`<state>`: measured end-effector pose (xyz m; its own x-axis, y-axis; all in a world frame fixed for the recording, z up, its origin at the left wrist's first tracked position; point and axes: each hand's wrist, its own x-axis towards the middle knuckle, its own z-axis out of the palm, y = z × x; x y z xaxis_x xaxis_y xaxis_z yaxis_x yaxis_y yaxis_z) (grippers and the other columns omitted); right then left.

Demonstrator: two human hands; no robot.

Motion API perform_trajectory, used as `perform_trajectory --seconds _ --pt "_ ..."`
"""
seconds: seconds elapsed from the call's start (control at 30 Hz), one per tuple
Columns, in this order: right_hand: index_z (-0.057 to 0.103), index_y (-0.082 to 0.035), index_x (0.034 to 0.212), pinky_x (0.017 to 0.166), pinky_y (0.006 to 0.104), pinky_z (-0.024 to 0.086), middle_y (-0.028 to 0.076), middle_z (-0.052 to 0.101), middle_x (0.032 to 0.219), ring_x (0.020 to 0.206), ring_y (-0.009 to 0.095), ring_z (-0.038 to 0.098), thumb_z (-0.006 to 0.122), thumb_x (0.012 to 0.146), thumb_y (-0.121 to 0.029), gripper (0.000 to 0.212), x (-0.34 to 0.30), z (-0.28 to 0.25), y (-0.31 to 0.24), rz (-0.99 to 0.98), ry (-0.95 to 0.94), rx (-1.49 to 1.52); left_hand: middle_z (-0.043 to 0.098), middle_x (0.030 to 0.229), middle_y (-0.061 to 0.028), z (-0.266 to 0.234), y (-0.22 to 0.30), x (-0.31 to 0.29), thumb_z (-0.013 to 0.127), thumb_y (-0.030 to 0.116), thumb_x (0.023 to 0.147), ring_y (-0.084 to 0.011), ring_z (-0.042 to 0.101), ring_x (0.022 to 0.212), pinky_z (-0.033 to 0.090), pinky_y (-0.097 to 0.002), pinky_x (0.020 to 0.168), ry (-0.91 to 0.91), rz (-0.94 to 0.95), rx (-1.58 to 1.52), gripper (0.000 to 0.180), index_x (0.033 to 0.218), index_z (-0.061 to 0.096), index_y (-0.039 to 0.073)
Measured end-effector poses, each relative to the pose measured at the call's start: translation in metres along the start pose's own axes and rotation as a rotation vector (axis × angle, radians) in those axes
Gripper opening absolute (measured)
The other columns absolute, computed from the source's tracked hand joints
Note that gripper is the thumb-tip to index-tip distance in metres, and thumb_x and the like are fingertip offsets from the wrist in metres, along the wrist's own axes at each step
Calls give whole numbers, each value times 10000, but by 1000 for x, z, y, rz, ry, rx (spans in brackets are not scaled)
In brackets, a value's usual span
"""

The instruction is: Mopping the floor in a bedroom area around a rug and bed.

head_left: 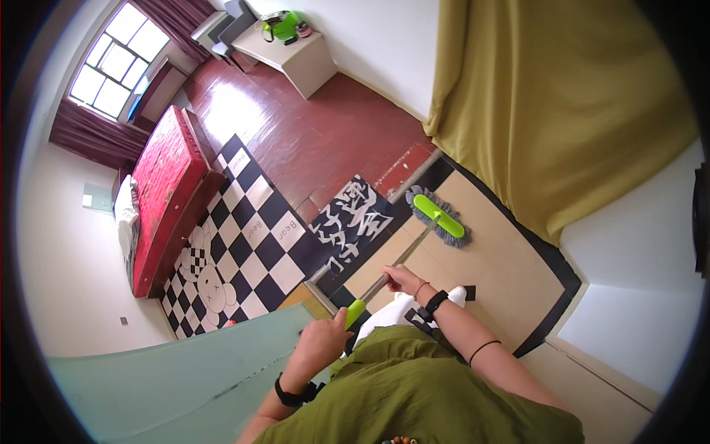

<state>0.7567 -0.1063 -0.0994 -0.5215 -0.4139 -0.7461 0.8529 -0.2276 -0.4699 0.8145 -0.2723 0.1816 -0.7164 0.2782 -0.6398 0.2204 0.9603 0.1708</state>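
A dust mop (pixel 438 215) with a bright green plate and grey shaggy fringe rests on the beige tiles in front of me. Its thin metal pole runs back toward my body and ends in a green grip. My left hand (pixel 322 345) is closed round that grip, by the edge of a pale green glass panel. Farther along the pole, my right hand (pixel 401 280) is wrapped about the bare metal. Both wrists wear black bands. Just past my olive shirt, white shoes or trousers show in part under the pole.
A dark mat (pixel 351 222) with white lettering lies left of the mop head, beside a checkered rug (pixel 251 237). The glass panel (pixel 185 377) stands close on my left. A mustard curtain (pixel 562 96) hangs at right. Farther off are a red bed (pixel 166 177) and a white desk (pixel 292 59).
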Motion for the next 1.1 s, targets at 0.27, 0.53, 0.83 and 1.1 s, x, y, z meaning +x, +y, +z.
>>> perform_trajectory --seconds 0.27,0.53,0.83,1.1 --pt "529 -33 662 410 276 446 56 504 535 422 156 492 571 767 -261 254 50 65 -40 95 -65 -187 599 645 -182 17 -43 19 617 228 796 -374 597 606 474 -458 551 108 -204 -288 431 1100 428 -13" --pt "552 13 664 374 291 454 104 554 543 397 175 532 551 751 -247 274 115 54 -78 0 93 -329 601 608 -166 19 -72 84 616 207 794 -355 607 605 481 -441 564 159 -230 -518 470 1175 413 21" --pt "548 -13 678 366 290 431 82 521 530 393 173 505 551 777 -259 265 182 -14 -199 48 137 -304 602 585 -130 -36 -73 219 582 204 822 -294 604 526 488 -404 566 234 -144 -393 453 1202 410 29" --pt "493 -69 623 351 272 385 25 457 513 377 120 436 533 766 -231 220 210 31 -252 186 -44 -282 606 624 -148 -138 -96 212 635 203 780 -313 614 603 485 -403 567 250 -332 -494 394 1100 491 23"
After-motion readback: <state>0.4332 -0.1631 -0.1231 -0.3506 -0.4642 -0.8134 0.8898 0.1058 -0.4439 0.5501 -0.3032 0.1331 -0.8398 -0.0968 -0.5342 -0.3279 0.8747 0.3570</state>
